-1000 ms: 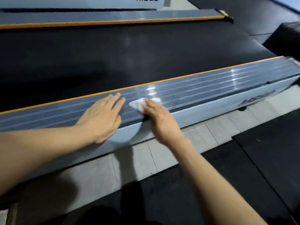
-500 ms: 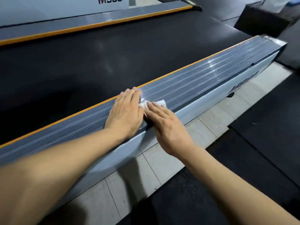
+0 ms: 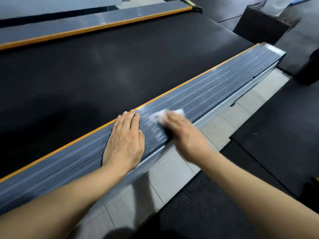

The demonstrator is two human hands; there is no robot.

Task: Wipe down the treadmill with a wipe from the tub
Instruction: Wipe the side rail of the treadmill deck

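- The near rail point(image 3: 198, 99) of the treadmill is the landmark: a grey ribbed strip with an orange edge, running from lower left to upper right across the view.
- The left hand point(image 3: 125, 141) lies flat on the rail, palm down, fingers straight and together, fingertips reaching the orange edge; it holds nothing.
- The right hand point(image 3: 181, 131) is just beside the left hand, farther along the rail, and presses the wipe point(image 3: 165, 115) onto the ribbed top.
- The right hand is motion-blurred; its fingers look flat on the wipe, but whether any curl round it cannot be told.
- The wipe is white and crumpled, and shows beyond and to both sides of the right fingertips, touching the rail.
- The black belt point(image 3: 107, 66) lies beyond the rail, along its orange edge.
- Past the belt runs the far rail point(image 3: 96, 23), grey with an orange edge too.
- On the near side of the rail is a strip of pale floor tiles point(image 3: 174, 171), then black matting point(image 3: 276, 135).
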